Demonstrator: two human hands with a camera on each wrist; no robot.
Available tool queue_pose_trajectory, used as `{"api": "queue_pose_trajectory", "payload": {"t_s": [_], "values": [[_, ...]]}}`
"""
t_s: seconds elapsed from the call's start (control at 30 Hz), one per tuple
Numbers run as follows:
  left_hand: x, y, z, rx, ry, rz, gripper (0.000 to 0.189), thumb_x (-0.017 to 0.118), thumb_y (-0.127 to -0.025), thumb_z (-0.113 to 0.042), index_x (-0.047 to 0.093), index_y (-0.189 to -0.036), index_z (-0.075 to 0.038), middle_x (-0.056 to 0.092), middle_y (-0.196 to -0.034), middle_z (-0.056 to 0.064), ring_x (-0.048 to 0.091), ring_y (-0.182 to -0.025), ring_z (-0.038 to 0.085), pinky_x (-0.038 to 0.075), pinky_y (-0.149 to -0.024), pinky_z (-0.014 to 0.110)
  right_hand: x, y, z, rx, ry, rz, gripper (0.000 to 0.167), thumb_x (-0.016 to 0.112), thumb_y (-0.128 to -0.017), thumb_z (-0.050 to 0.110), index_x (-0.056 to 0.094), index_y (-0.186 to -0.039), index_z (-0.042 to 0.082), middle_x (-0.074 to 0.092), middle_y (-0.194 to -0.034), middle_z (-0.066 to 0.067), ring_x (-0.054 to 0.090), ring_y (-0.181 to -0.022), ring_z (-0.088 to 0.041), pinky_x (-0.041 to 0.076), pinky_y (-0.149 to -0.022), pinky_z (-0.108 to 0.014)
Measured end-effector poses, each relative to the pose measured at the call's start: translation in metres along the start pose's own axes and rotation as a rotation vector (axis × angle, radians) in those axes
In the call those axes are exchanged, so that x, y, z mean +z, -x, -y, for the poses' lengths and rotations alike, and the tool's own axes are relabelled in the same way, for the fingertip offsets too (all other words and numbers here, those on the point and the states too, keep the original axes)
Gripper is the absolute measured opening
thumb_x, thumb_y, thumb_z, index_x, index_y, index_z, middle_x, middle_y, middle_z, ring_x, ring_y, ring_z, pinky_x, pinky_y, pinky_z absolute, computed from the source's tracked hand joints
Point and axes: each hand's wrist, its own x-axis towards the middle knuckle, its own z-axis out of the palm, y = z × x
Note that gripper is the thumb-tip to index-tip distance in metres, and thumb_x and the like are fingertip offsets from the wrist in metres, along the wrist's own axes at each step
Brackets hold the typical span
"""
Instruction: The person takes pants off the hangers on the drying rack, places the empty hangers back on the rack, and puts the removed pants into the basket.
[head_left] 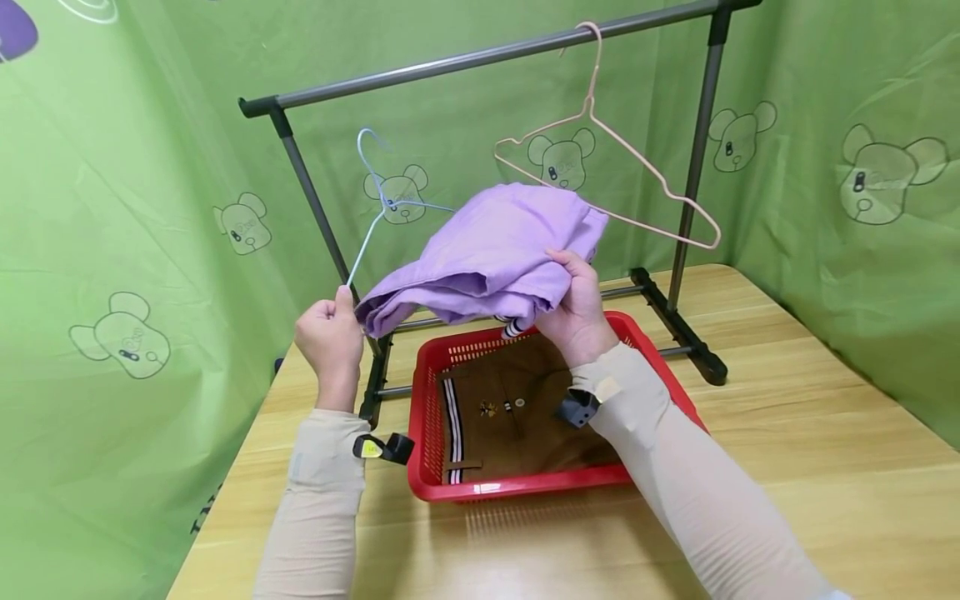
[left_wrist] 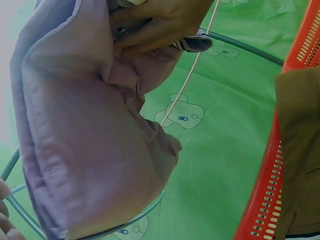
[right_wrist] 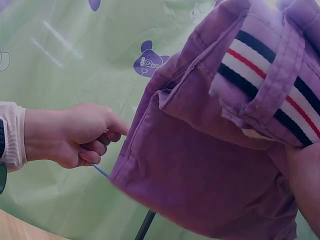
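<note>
A light blue wire hanger (head_left: 365, 250) is gripped at its lower left corner by my left hand (head_left: 333, 337), its hook pointing up. The hanger's right part is hidden behind a pair of purple pants (head_left: 502, 242). My right hand (head_left: 576, 312) holds the bunched pants at their right end, thumb on top. In the right wrist view, a belt loop and a striped band (right_wrist: 250, 65) show at the waist of the pants, near my right hand. The left edge of the pants comes right up to my left hand's fingers (right_wrist: 117, 127).
A grey clothes rack (head_left: 480, 57) stands behind, with a pink hanger (head_left: 637, 158) on its bar. Below my hands, a red basket (head_left: 427, 417) on the wooden table (head_left: 810, 375) holds a brown garment (head_left: 517, 433) with a striped band. Green curtains (head_left: 150, 208) surround the table.
</note>
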Motion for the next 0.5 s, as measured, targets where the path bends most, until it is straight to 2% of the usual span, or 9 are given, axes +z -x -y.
{"api": "queue_pose_trajectory", "payload": {"t_s": [0.23, 0.5], "values": [[0.0010, 0.0012, -0.0006, 0.000, -0.008, 0.036, 0.042, 0.066, -0.092, -0.024, 0.047, -0.055, -0.015, 0.050, -0.056, -0.001, 0.047, -0.059, 0.019, 0.038, -0.058, 0.030, -0.0009, 0.0002, 0.0031, 0.007, -0.017, 0.000, 0.067, 0.077, -0.053, -0.011, 0.038, -0.106, 0.003, 0.050, -0.097, -0.011, 0.054, -0.084, -0.024, 0.045, -0.078, -0.031], [0.0011, 0.0018, -0.0008, 0.006, -0.009, 0.029, 0.042, 0.066, -0.092, -0.024, 0.048, -0.055, -0.014, 0.050, -0.057, -0.001, 0.048, -0.060, 0.019, 0.038, -0.055, 0.028, -0.0067, 0.0004, 0.0024, 0.001, -0.018, -0.033, 0.071, 0.078, -0.052, -0.012, 0.037, -0.107, 0.003, 0.048, -0.099, -0.009, 0.053, -0.086, -0.023, 0.044, -0.080, -0.030]]}}
